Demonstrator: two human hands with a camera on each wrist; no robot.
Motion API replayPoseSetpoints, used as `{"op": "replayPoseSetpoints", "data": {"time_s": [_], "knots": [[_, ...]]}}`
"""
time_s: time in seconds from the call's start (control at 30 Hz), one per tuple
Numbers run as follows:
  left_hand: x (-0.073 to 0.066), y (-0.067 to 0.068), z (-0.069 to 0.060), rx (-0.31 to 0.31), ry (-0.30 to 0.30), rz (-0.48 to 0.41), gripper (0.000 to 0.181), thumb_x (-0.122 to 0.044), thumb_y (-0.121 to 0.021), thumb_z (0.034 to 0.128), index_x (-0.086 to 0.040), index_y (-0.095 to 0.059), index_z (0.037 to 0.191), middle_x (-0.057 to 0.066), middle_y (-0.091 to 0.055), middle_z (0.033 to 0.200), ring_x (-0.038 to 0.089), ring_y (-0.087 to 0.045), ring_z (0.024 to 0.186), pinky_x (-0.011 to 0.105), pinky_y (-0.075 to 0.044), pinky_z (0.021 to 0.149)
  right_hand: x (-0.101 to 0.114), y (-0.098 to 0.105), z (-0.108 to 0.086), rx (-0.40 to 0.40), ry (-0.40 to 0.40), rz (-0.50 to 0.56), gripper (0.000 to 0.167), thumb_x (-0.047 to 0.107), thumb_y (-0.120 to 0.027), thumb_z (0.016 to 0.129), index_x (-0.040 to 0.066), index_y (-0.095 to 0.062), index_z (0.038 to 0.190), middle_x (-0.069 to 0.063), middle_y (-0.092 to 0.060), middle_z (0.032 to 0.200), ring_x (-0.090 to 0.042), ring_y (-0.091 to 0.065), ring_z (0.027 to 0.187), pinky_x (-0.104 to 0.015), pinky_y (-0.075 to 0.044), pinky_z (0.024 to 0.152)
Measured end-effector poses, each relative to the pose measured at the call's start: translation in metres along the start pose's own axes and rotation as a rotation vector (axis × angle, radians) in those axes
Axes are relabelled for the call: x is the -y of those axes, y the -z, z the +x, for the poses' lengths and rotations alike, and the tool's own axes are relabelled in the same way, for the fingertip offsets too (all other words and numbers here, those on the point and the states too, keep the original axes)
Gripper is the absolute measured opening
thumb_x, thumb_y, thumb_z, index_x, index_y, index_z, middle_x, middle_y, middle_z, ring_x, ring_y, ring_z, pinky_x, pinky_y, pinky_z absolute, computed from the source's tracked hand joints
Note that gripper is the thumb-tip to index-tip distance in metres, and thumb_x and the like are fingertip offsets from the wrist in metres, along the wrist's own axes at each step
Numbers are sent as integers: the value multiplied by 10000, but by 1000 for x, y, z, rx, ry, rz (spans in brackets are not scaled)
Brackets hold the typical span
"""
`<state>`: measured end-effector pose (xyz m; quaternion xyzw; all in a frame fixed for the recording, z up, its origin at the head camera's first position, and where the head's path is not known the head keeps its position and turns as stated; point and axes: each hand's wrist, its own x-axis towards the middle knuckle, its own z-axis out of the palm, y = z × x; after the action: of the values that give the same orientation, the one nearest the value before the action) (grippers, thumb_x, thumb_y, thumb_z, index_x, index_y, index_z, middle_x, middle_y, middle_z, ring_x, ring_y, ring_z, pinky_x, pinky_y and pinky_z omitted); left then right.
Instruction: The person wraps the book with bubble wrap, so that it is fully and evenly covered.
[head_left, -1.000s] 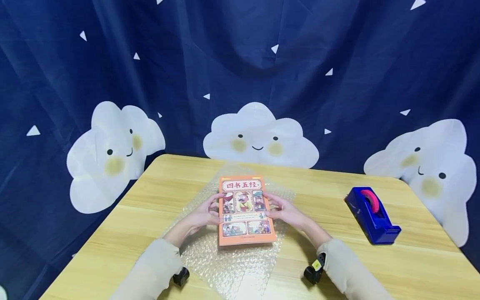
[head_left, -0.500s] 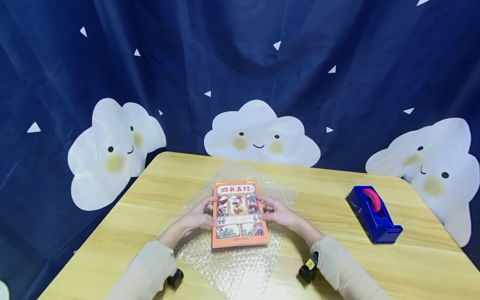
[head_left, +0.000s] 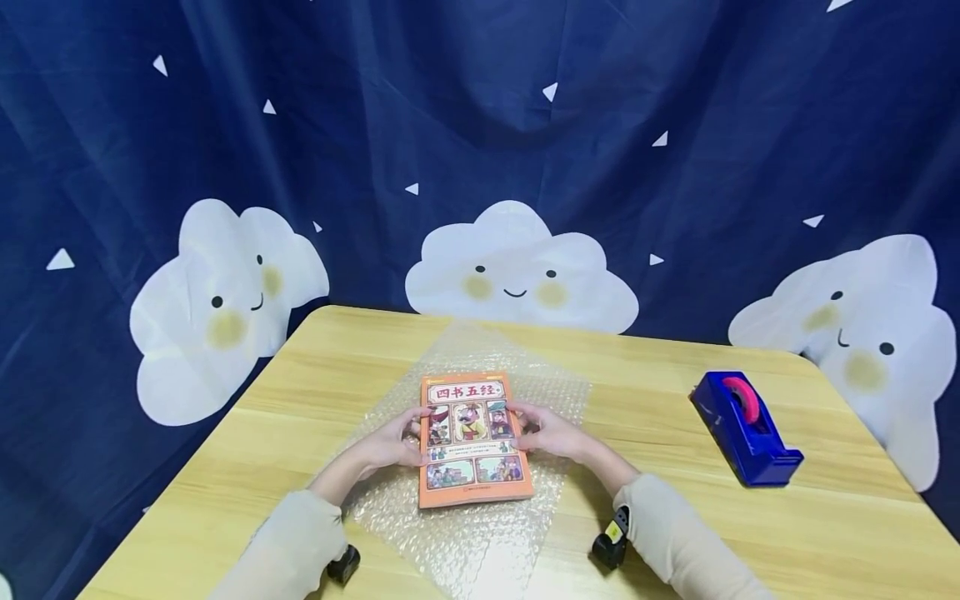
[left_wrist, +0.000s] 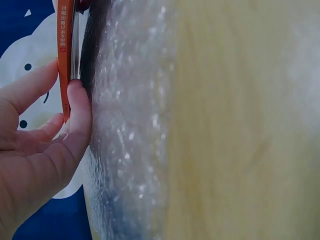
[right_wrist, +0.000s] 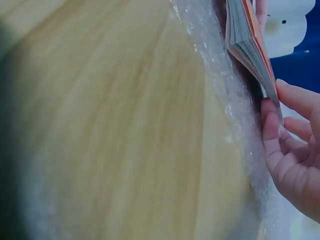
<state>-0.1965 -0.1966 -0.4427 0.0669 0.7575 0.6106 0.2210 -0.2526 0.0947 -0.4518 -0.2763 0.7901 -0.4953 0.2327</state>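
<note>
Your left hand and right hand pinch book between them | long axis away from you | bubble wrap below, contact unclear

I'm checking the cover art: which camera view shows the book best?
The head view: the book shows almost whole, its printed front facing the camera. The left wrist view gives only a narrow, lettered orange strip; the right wrist view, mainly page edges. Both crop it at the top.
</note>
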Motion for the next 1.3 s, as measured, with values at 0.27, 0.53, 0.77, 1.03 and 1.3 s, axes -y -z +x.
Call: {"op": "replayPoseSetpoints", "data": {"time_s": [0.27,0.53,0.77,1.03,1.3], "knots": [[-4,1,0,45,-48,81,797,96,-643,720,46,-213,1389,136,-345,997,101,-530,617,201,-454,571,8,2,1,-15,-8,-116,709,67,-673,761,-48,-333,1372,-106,-541,892,-150,-530,732,-283,-484,647],[-10,-3,2,36,-63,214,804,30,-687,720,31,-249,1394,113,-358,896,91,-339,530,198,-373,503,10,4,0,-15,-34,-145,687,74,-681,770,-55,-354,1360,-78,-552,831,-136,-534,702,-268,-468,601],[-8,0,7,38,-66,264,803,22,-705,706,32,-274,1383,106,-382,867,113,-352,569,208,-381,515,10,7,0,-11,-3,-187,681,84,-683,766,-79,-361,1344,-79,-558,832,-136,-509,708,-242,-451,599],[-9,-1,10,35,-124,322,795,39,-722,671,69,-311,1351,104,-407,829,152,-380,659,220,-387,550,8,9,-1,-11,10,-191,659,76,-686,769,-90,-379,1328,-36,-519,746,-107,-451,638,-189,-395,544],[-10,-2,12,24,-129,417,777,27,-744,660,62,-356,1333,101,-431,812,174,-389,704,262,-375,616,10,7,-7,7,36,-170,631,52,-677,783,-124,-380,1311,-23,-489,672,-86,-408,580,-168,-368,522]]}}
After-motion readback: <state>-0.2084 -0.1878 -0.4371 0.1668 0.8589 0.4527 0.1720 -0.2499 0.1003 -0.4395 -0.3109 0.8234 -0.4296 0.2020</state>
